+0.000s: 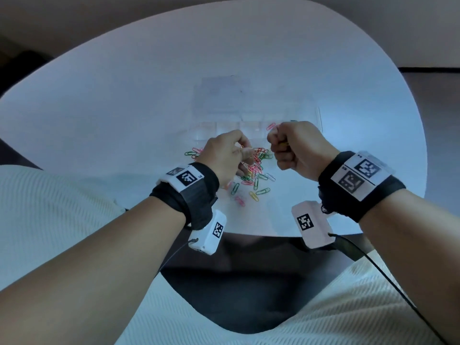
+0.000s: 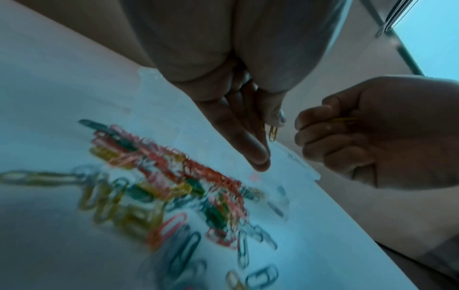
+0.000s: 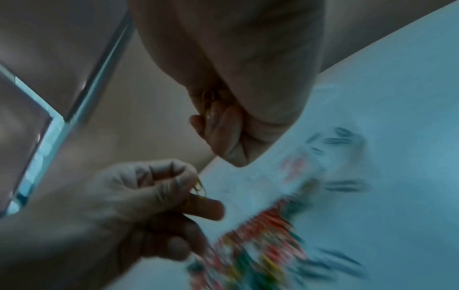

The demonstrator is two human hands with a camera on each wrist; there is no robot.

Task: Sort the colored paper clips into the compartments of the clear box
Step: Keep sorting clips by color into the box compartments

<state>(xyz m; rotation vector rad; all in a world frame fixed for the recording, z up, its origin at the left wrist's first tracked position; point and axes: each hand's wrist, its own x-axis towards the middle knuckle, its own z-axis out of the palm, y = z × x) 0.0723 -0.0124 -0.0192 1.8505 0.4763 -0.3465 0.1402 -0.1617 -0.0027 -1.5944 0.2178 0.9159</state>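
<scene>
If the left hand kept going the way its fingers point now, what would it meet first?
Probably the right hand: the left hand, pinching a yellow clip, points across the clip pile toward that fist. Depth is unclear.

Head view: high, looking forward and down over the white table (image 1: 124, 100). Wrist views: close under each palm, facing fingertips. All three share the paper clip pile (image 1: 251, 170), blurred in right wrist view.

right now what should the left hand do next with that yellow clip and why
Probably pass it to the right hand. The left hand pinches a yellow clip above the mixed pile, and the right fist already grips yellow clips, so it seems to be gathering yellows for the clear box.
</scene>
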